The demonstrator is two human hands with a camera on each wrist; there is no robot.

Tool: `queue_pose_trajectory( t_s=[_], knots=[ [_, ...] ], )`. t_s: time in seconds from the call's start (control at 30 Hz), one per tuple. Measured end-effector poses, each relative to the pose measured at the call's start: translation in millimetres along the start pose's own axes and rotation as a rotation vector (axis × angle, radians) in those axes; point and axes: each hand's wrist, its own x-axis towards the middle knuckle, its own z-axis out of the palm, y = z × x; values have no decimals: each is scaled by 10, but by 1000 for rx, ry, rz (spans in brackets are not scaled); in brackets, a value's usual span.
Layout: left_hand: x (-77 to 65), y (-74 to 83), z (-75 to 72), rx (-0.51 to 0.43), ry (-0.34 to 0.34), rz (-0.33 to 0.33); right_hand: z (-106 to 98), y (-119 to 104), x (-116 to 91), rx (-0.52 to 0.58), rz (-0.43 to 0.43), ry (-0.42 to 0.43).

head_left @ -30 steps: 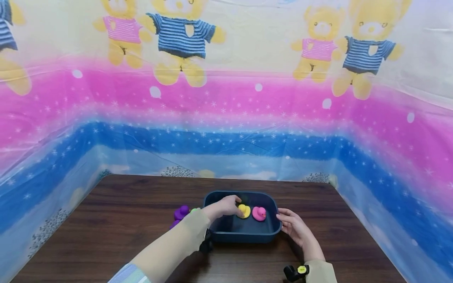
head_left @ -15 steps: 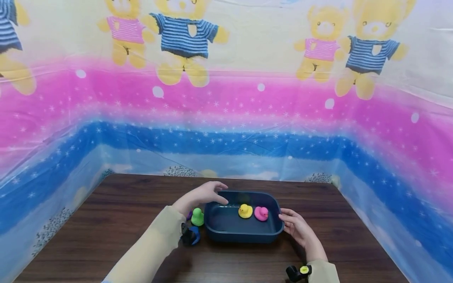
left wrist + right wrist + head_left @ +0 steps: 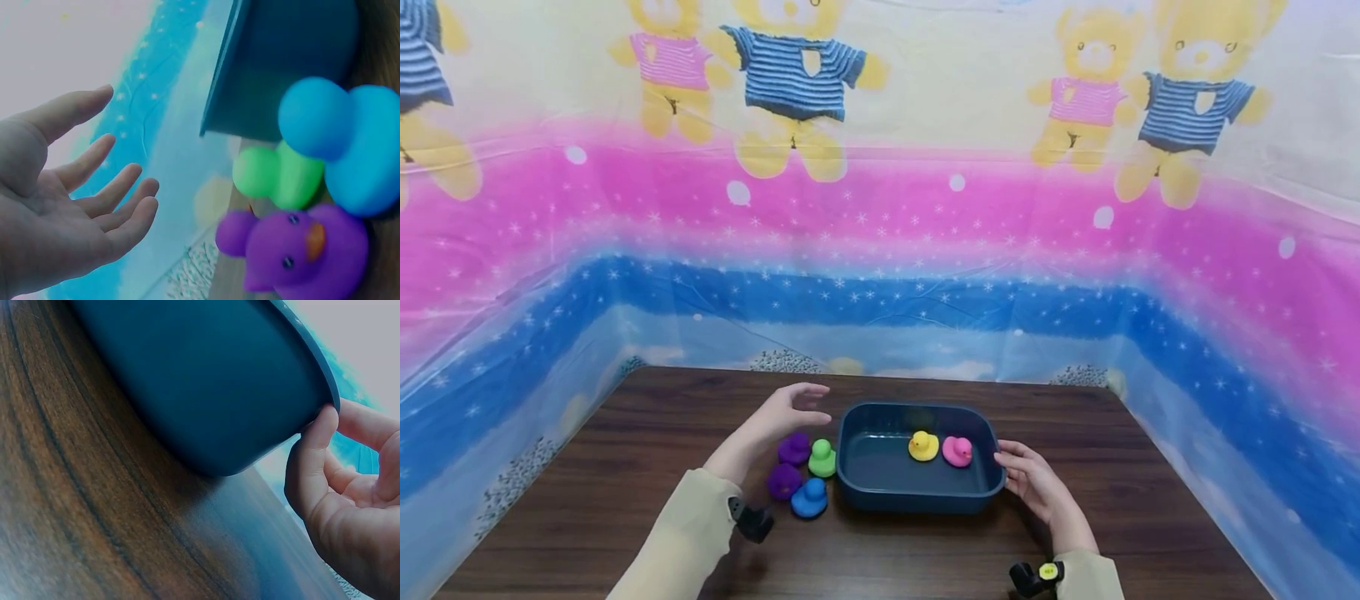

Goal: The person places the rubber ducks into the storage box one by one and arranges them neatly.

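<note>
My left hand (image 3: 786,414) is raised over the table just left of a dark blue plastic bin (image 3: 917,502), fingers spread and holding nothing. Beneath and in front of it are a green rubber duck (image 3: 822,459), a blue rubber duck (image 3: 809,499) and two purple ones, a rear purple duck (image 3: 794,449) and a front purple duck (image 3: 785,482). In the left wrist view, the palm (image 3: 69,219) faces up, apart from the ducks. My right hand (image 3: 356,506) pinches the bin's rim at its right end. Inside the bin sit a yellow duck (image 3: 923,447) and a pink duck (image 3: 957,452).
The brown wooden table (image 3: 880,558) bears the bin and the ducks. Behind and along both sides hangs a printed cloth (image 3: 880,225) with teddy bears. Small black cameras are strapped to both wrists, one of them the right wrist camera (image 3: 1033,577).
My left hand has drawn out of the bin from beside the yellow duck and moved left, uncovering the ducks on the table. My right hand stays at the bin's right end.
</note>
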Motion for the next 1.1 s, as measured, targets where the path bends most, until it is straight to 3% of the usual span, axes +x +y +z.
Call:
queue_pose_trajectory(
  t_s=[0.27, 0.4, 0.53, 0.7, 1.1],
  knots=[
    [-157, -208, -109, -73, 55, -81, 0, 17, 0, -5, 11, 9],
    [-210, -309, -140, -53, 76, -120, 18, 12, -13, -1, 13, 2],
    [-254, -370, -164, -13, 69, -113, 27, -14, -28, 15, 9, -15],
    [-222, -456, -158, -35, 53, -105, 10, -37, -14, 6, 11, 15],
    [-125, -692, -82, -20, 94, -151, 17, -9, -2, -11, 15, 25]
  ],
)
